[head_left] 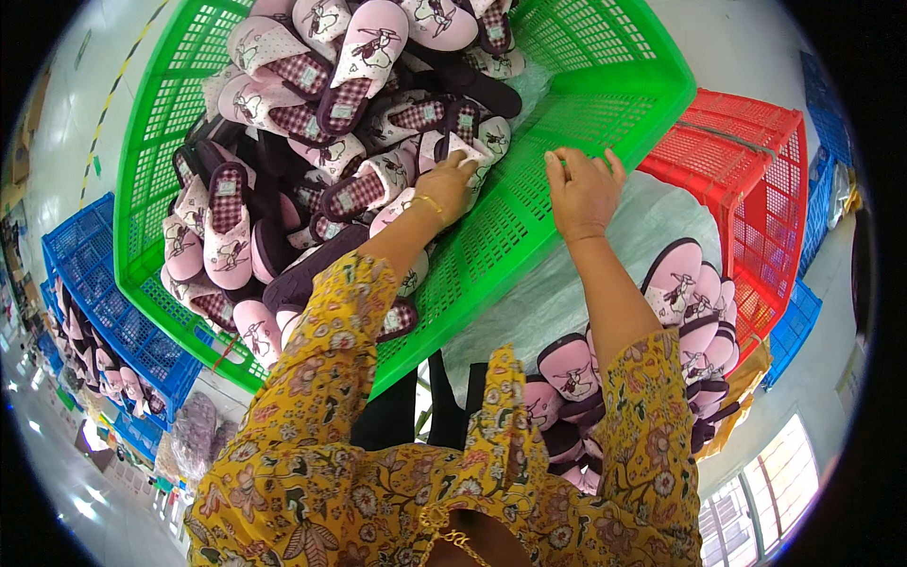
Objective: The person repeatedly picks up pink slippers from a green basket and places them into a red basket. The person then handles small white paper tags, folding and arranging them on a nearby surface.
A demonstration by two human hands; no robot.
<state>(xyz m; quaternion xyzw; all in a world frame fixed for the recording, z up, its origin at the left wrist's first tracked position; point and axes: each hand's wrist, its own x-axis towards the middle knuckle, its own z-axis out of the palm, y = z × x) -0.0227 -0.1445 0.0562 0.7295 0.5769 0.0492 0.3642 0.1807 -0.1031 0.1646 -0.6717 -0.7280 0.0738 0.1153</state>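
A green plastic basket with latticed walls sits in front of the person, tilted in the view and heaped with slippers. They are pale pink and white with cartoon figures printed on the toes, dark maroon edging and checked insoles; some lie sole up, others overlap at every angle.

The left hand, wearing a gold-coloured bracelet, reaches into the basket and rests among the slippers near its right wall. Its fingers are bent down over a pale slipper; whether they grip it or merely touch it cannot be told. The right hand is above the basket's right side, near the rim, palm down, its fingers loosely curled and spread, with nothing visible in them.

To the right, a tabletop covered with a pale greenish sheet carries more pink slippers, set close together in stacks, partly hidden by the right forearm. Both arms wear yellow floral sleeves. Beyond the tabletop stand red plastic crates, with blue crates behind them. On the left, another blue crate stands beside the basket, near further slippers and a clear plastic bag.
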